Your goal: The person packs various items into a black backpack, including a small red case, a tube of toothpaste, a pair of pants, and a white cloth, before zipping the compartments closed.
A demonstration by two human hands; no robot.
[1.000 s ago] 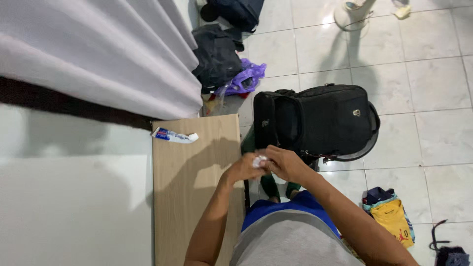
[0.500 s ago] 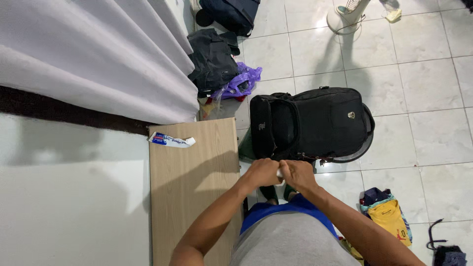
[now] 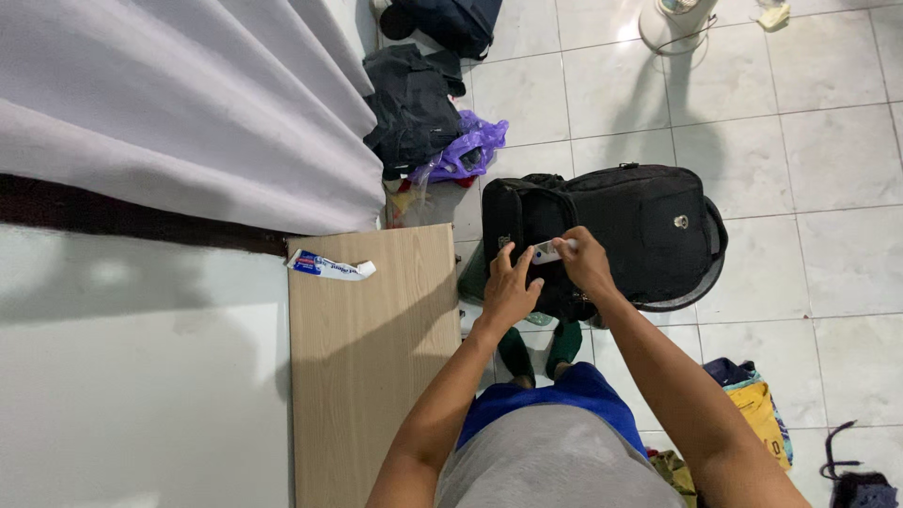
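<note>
Right hand (image 3: 585, 261) pinches small white tube (image 3: 548, 249); left hand (image 3: 511, 287) open, steadying; could slip onto black backpack (image 3: 611, 235).

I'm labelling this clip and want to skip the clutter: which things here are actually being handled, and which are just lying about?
In hand:
- left hand and right hand, together over the backpack
- small white item pinched in the right hand
- black backpack on the floor tiles

Lying about:
- toothpaste tube on the wooden table
- purple plastic bag
- dark clothes
- yellow bag
</note>
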